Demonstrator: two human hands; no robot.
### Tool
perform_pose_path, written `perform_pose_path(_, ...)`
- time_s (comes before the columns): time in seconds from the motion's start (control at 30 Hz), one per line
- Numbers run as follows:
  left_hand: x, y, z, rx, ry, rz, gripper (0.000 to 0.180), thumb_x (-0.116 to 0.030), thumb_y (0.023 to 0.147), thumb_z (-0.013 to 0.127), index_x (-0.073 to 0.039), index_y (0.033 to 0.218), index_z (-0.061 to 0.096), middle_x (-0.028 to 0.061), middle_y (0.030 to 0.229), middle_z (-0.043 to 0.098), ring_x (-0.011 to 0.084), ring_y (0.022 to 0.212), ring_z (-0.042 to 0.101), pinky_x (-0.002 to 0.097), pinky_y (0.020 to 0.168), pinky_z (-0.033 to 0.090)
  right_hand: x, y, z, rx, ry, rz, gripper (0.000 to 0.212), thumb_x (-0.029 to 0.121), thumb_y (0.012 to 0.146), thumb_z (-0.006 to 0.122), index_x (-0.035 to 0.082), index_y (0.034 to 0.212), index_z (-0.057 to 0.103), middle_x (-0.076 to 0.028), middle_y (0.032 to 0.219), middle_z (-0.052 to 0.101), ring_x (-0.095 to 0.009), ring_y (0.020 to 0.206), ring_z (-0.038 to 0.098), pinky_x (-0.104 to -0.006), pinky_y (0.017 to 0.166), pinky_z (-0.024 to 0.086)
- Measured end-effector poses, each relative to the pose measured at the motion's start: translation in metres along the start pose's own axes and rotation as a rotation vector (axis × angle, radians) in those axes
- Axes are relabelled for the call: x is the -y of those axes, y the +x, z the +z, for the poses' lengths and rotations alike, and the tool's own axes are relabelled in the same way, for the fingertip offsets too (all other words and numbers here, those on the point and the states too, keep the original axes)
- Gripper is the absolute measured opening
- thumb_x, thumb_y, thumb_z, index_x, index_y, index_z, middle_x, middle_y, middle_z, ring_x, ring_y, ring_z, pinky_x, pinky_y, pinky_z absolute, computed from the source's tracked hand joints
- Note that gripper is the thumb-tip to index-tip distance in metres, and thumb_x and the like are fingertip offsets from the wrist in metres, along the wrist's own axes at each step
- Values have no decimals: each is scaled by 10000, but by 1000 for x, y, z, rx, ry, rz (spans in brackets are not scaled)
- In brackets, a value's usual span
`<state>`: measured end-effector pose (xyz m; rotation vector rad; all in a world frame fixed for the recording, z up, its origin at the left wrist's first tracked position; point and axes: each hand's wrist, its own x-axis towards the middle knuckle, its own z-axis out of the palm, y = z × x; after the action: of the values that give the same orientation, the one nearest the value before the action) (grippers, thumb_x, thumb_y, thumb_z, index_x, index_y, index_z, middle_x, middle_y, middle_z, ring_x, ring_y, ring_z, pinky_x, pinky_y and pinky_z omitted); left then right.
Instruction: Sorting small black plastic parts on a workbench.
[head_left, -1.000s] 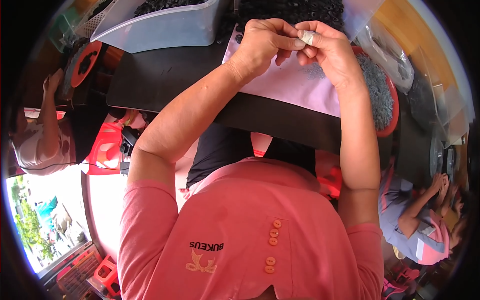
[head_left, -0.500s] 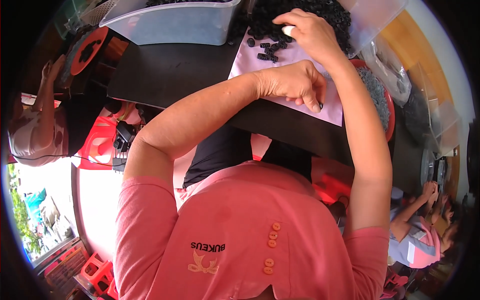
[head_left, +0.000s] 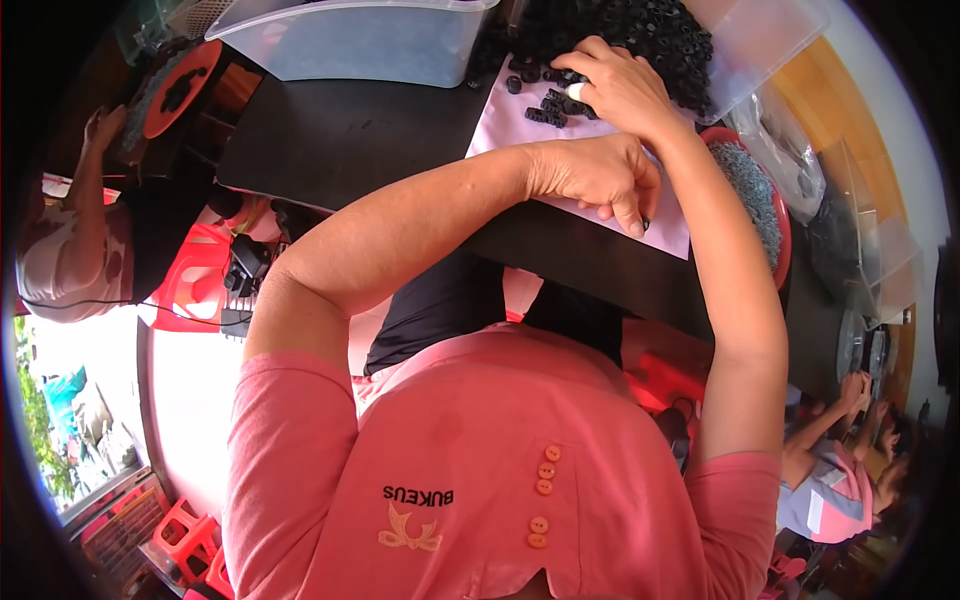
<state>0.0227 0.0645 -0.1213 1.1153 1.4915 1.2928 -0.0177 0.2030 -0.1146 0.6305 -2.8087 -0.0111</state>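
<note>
My left hand (head_left: 598,178) is closed in a pinch over the pink sheet (head_left: 500,128) near the table's front edge. A small black plastic part (head_left: 645,224) shows at its thumb tip. Just beyond it, my right hand (head_left: 628,95) lies palm down at the near edge of a heap of black plastic parts (head_left: 610,25), its visible fingers apart. A white covering (head_left: 576,92) sits on one of its digits. Beside that hand, several loose ribbed black parts (head_left: 547,112) rest on the sheet. My right palm is hidden from view.
A translucent bin (head_left: 350,45) stands at the back left of the dark table (head_left: 300,140). Right of my right forearm are a red basin (head_left: 783,230) of grey-blue material and a clear plastic bag (head_left: 785,150). Other people work at far left and far right.
My right hand has moved slightly nearer, its fingers now lower at the heap's edge. The left hand keeps its pinch on the black part. The whole view has shifted slightly.
</note>
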Motion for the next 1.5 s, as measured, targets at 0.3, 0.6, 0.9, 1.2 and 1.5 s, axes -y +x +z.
perform_pose_path(0.3,-3,0,2,-37,30,-29,212,-155,677,786,-15,798,682,-4,620,561,78,542,484,231,474,350,-26,-24,-4,-90,392,115,366,95,789,608,205,1130,683,-37,1095,617,-292,1007,620,-388,877,497)
perform_pose_path(0.6,-3,1,3,-62,-13,-57,169,-110,689,789,-18,782,682,-10,613,570,64,519,474,228,462,342,-37,-25,-37,23,868,370,332,111,864,558,106,1174,678,-10,1039,667,-67,816,585,-212,710,447)
perform_pose_path(0.9,-4,1,3,-70,17,-57,150,-103,704,783,-18,780,685,0,642,591,76,521,487,242,467,375,-52,-37,-33,-21,595,457,233,50,822,574,43,1012,709,-15,762,647,-87,665,570,-244,605,463)
perform_pose_path(1.2,0,3,4,-86,-18,-53,173,-99,681,801,-25,791,689,-6,594,584,57,516,487,219,458,332,-24,-25,-18,-1,556,337,342,31,794,550,47,1104,693,-35,782,644,-104,678,573,-269,632,476)
perform_pose_path(1.5,-2,3,5,-95,-28,-64,184,-97,682,804,-14,800,690,-4,591,579,57,516,485,220,458,335,-70,-24,-24,-197,760,470,294,59,801,607,55,1075,716,-17,824,671,-92,692,552,-250,665,467)
